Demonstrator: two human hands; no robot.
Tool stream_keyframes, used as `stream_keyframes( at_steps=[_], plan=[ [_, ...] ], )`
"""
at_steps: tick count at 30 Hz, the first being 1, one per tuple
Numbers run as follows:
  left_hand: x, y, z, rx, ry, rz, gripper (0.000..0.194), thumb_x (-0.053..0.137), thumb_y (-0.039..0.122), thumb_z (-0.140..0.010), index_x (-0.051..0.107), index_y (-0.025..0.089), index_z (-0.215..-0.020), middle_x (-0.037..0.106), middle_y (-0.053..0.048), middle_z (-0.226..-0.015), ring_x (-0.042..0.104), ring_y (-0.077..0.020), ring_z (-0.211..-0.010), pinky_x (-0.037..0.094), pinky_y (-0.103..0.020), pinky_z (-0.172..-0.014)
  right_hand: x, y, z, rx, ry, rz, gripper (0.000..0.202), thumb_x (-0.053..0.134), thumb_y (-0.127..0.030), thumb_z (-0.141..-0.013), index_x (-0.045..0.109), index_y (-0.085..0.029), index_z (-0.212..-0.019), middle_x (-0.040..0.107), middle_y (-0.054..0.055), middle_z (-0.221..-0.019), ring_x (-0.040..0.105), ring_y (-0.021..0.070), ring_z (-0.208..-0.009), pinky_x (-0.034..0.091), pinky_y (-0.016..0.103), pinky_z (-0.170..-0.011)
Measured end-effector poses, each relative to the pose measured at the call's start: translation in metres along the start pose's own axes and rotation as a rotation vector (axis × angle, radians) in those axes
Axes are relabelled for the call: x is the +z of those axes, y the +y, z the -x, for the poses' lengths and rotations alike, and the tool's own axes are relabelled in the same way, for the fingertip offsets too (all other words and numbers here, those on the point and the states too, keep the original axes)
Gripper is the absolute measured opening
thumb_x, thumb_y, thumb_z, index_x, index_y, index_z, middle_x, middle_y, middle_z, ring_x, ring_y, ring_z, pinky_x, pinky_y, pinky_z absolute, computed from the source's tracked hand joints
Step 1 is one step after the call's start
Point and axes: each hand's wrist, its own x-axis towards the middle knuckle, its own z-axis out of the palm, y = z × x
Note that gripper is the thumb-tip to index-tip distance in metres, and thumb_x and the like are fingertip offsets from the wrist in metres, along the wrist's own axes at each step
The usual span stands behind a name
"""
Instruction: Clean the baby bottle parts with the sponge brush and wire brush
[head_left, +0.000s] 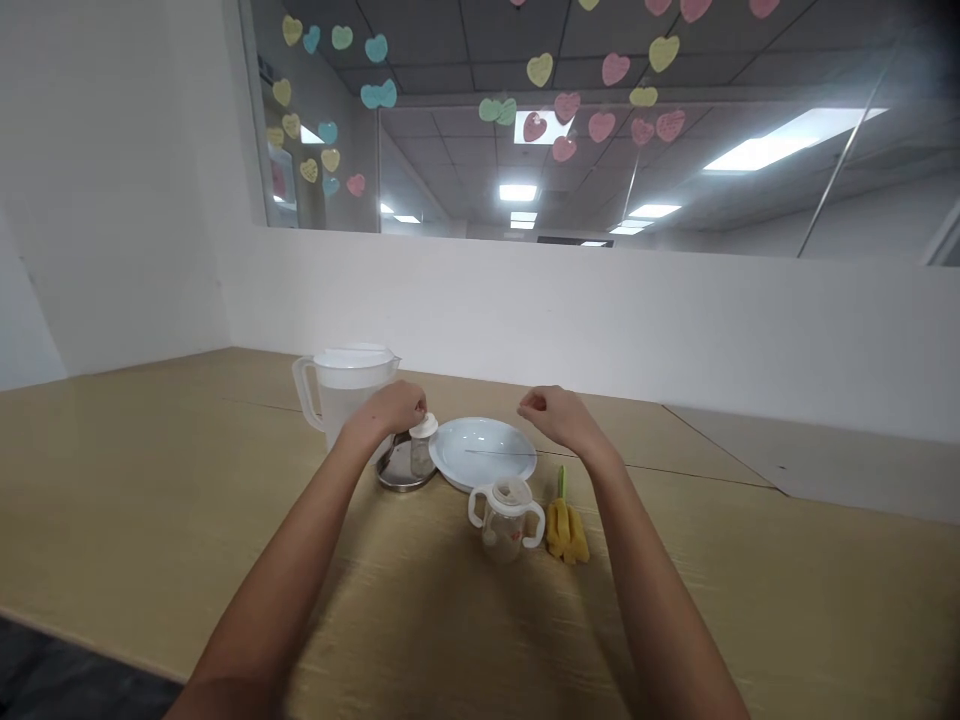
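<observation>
My left hand [401, 405] is closed at the white top of a small clear bottle [422, 455], its fingertips pinched together there. The bottle is upright over a round metal tray [403, 485]; whether its base rests on the tray is unclear. To the right of it lies a shallow white bowl [480, 450]. Beyond the bowl's right rim hovers my right hand [556, 412], fingers curled and pinched; anything between them is too small to see. Nearer to me stands a clear cup with two white handles [506, 520]. A yellow sponge brush [566, 530] with a green handle lies beside that cup.
A large translucent pitcher [351, 385] with a lid and handle stands behind my left forearm. All these things share a wide wooden table [225, 560] against a white wall. Heart-shaped notes [615, 69] cover the window above.
</observation>
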Motion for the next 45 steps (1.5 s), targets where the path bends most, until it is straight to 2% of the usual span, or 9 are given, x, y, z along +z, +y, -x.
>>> stream_keyframes(
  at_steps=[5, 8, 14, 17, 21, 24, 27, 33, 45],
  plan=[
    [-0.019, 0.031, 0.022, 0.341, 0.237, 0.224, 0.028, 0.038, 0.030, -0.082, 0.062, 0.015, -0.084, 0.064, -0.006, -0.085, 0.056, -0.0164, -0.075, 0.038, -0.024, -0.065, 0.008, -0.045, 0.021, -0.302, 0.047, -0.359, 0.033, 0.052, -0.037, -0.081, 0.058, -0.016, -0.106, 0.061, 0.009, -0.107, 0.054, 0.0176, -0.096, 0.041, 0.028, -0.081],
    [-0.025, 0.043, 0.030, 0.451, 0.314, 0.367, 0.028, 0.035, 0.031, -0.084, 0.058, 0.016, -0.088, 0.063, -0.005, -0.089, 0.055, -0.0160, -0.080, 0.039, -0.024, -0.068, 0.015, -0.057, 0.026, -0.433, 0.027, -0.457, 0.034, 0.049, -0.036, -0.084, 0.054, -0.018, -0.113, 0.060, 0.007, -0.107, 0.054, 0.0171, -0.096, 0.041, 0.031, -0.083],
    [-0.026, 0.053, 0.030, 0.354, 0.459, 0.480, 0.033, 0.032, 0.038, -0.088, 0.056, 0.016, -0.080, 0.062, -0.001, -0.073, 0.055, -0.0125, -0.064, 0.036, -0.021, -0.059, 0.012, -0.059, 0.025, -0.487, -0.042, -0.671, 0.032, 0.046, -0.035, -0.086, 0.056, -0.019, -0.111, 0.061, 0.003, -0.100, 0.054, 0.0152, -0.089, 0.047, 0.029, -0.076],
    [-0.023, 0.056, 0.027, 0.258, 0.618, 0.423, 0.037, 0.032, 0.037, -0.089, 0.055, 0.016, -0.070, 0.058, 0.000, -0.060, 0.051, -0.0113, -0.055, 0.032, -0.021, -0.054, 0.015, -0.064, 0.027, -0.486, -0.080, -0.851, 0.035, 0.049, -0.038, -0.083, 0.057, -0.017, -0.110, 0.060, 0.004, -0.103, 0.054, 0.0160, -0.093, 0.048, 0.031, -0.080],
    [-0.021, 0.055, 0.026, 0.211, 0.808, 0.367, 0.041, 0.031, 0.037, -0.089, 0.052, 0.015, -0.062, 0.054, 0.000, -0.055, 0.043, -0.0098, -0.048, 0.028, -0.023, -0.052, 0.024, -0.074, 0.030, -0.415, 0.020, -0.962, 0.045, 0.053, -0.044, -0.079, 0.056, -0.018, -0.116, 0.055, 0.006, -0.118, 0.052, 0.0193, -0.104, 0.046, 0.035, -0.087],
    [-0.024, 0.051, 0.029, 0.286, 0.767, 0.431, 0.041, 0.033, 0.039, -0.088, 0.052, 0.015, -0.061, 0.054, 0.001, -0.055, 0.043, -0.0091, -0.049, 0.030, -0.022, -0.052, 0.029, -0.076, 0.030, -0.396, 0.103, -0.888, 0.045, 0.054, -0.044, -0.079, 0.058, -0.017, -0.115, 0.057, 0.007, -0.117, 0.052, 0.0208, -0.105, 0.042, 0.037, -0.092],
    [-0.029, 0.048, 0.034, 0.363, 0.651, 0.535, 0.041, 0.034, 0.041, -0.088, 0.055, 0.015, -0.063, 0.056, 0.001, -0.057, 0.047, -0.0098, -0.052, 0.034, -0.022, -0.054, 0.029, -0.073, 0.029, -0.416, 0.132, -0.819, 0.040, 0.056, -0.037, -0.078, 0.060, -0.016, -0.111, 0.062, 0.007, -0.110, 0.056, 0.0205, -0.099, 0.044, 0.035, -0.088],
    [-0.031, 0.043, 0.040, 0.469, 0.471, 0.764, 0.032, 0.045, 0.042, -0.083, 0.062, 0.015, -0.083, 0.065, -0.003, -0.078, 0.058, -0.0136, -0.070, 0.044, -0.023, -0.063, 0.029, -0.068, 0.025, -0.423, 0.155, -0.774, 0.040, 0.062, -0.031, -0.072, 0.061, -0.017, -0.110, 0.064, 0.005, -0.107, 0.057, 0.0196, -0.098, 0.045, 0.031, -0.084],
    [-0.016, 0.066, 0.036, 0.360, 0.956, 0.916, 0.021, 0.054, 0.035, -0.079, 0.058, 0.015, -0.074, 0.062, 0.001, -0.066, 0.054, -0.0079, -0.055, 0.042, -0.017, -0.049, 0.043, -0.094, 0.044, -0.274, 0.545, -0.996, 0.050, 0.064, -0.034, -0.069, 0.058, -0.013, -0.114, 0.059, 0.011, -0.114, 0.056, 0.0219, -0.100, 0.052, 0.031, -0.075]
  ],
)
